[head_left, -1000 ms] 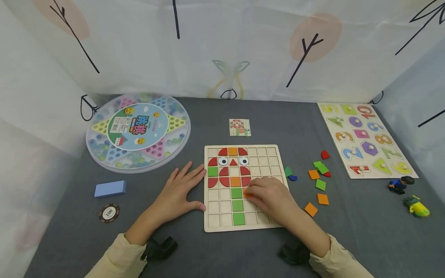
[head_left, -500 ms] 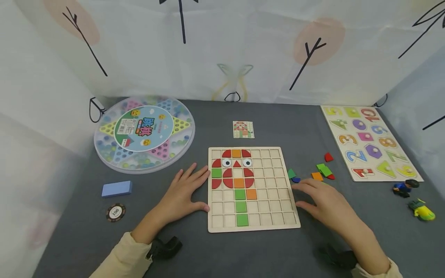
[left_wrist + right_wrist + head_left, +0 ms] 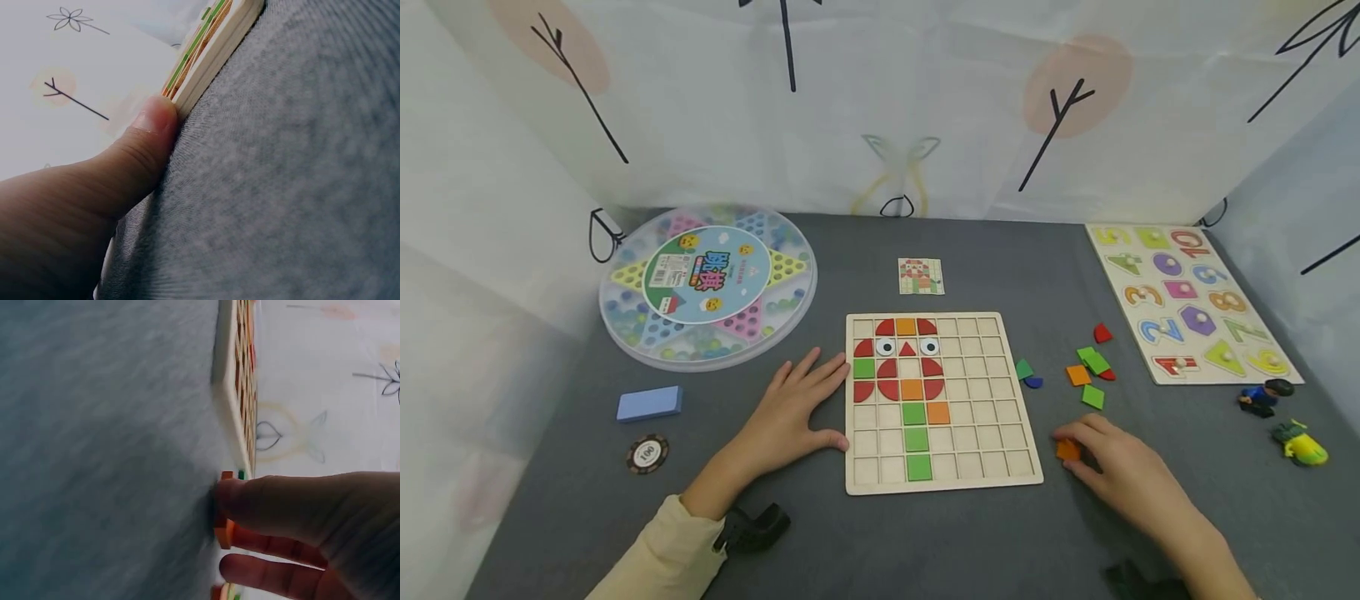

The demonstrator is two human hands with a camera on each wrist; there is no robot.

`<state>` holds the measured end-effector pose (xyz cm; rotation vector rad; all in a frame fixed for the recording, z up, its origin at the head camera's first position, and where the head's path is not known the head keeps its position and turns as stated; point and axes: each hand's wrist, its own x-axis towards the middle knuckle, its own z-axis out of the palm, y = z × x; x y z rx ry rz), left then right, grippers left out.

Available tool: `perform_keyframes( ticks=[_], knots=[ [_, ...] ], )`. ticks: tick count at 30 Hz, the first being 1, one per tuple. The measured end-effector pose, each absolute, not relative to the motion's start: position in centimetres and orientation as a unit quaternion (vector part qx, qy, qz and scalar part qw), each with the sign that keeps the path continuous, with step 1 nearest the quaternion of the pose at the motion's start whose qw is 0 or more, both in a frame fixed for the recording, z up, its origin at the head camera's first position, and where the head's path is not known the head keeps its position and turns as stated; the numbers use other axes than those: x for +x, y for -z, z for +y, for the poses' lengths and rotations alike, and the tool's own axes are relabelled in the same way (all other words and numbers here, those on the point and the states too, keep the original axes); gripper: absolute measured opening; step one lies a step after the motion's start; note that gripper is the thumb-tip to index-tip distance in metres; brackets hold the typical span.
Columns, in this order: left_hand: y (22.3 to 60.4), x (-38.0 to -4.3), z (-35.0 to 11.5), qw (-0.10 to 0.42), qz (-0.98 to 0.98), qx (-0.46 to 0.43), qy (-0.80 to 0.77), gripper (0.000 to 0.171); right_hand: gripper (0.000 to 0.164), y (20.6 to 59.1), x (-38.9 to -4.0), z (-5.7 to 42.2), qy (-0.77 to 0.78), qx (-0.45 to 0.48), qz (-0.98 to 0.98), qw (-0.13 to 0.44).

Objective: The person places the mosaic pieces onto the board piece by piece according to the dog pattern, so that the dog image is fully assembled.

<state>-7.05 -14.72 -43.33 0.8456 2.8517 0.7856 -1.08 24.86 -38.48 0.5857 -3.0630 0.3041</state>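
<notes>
The wooden grid board (image 3: 992, 400) lies flat on the table, with red, green, orange and eye-patterned pieces set in its left part. My left hand (image 3: 786, 425) lies with fingers spread against the board's left edge; its thumb (image 3: 147, 134) touches that edge in the left wrist view. Right of the board, my right hand (image 3: 1131, 471) pinches an orange square tile (image 3: 1067, 450) between thumb and fingers at the table surface. The same orange tile (image 3: 223, 532) shows beside the thumb in the right wrist view. An orange tile (image 3: 937, 412) sits in the grid beside the green column.
Loose green tiles (image 3: 1093, 398), another orange tile (image 3: 1078, 376) and red pieces (image 3: 1102, 333) lie right of the board. A small pattern card (image 3: 921, 277) is behind it. Around stand a round checkers box (image 3: 707, 287), a number puzzle (image 3: 1191, 304), a blue block (image 3: 649, 404) and toy figures (image 3: 1262, 398).
My right hand let go of an orange tile in the grid, moved right off the board and now pinches another orange tile. The left hand keeps its place at the board's edge.
</notes>
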Motion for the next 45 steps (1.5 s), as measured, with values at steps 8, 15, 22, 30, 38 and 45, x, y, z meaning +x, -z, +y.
perform_keyframes(
  ticks=[8,15,22,30,38,45],
  knots=[
    [43.4,-7.0,-14.6,0.018,0.925,0.275,-0.261,0.096,0.032,37.4,-3.3,19.9,-0.157,0.321,-0.932,0.058],
    [43.2,-7.0,-14.6,0.027,0.927,0.271,-0.259,0.096,0.020,37.9,-4.6,15.1,-0.150,0.395,-0.906,0.037],
    [43.2,-7.0,-14.5,0.025,0.927,0.273,-0.257,0.097,0.015,38.7,-4.6,14.2,-0.151,0.402,-0.903,0.033],
    [43.4,-7.0,-14.6,0.032,0.928,0.271,-0.252,0.097,0.013,39.1,-4.6,14.0,-0.162,0.410,-0.897,0.021],
    [43.5,-7.0,-14.6,0.023,0.925,0.274,-0.261,0.096,0.029,37.2,-4.9,18.8,-0.152,0.343,-0.924,0.075],
    [43.5,-7.0,-14.7,0.017,0.923,0.278,-0.266,0.096,0.034,37.9,-3.3,25.6,-0.106,0.200,-0.972,0.067]
  ],
)
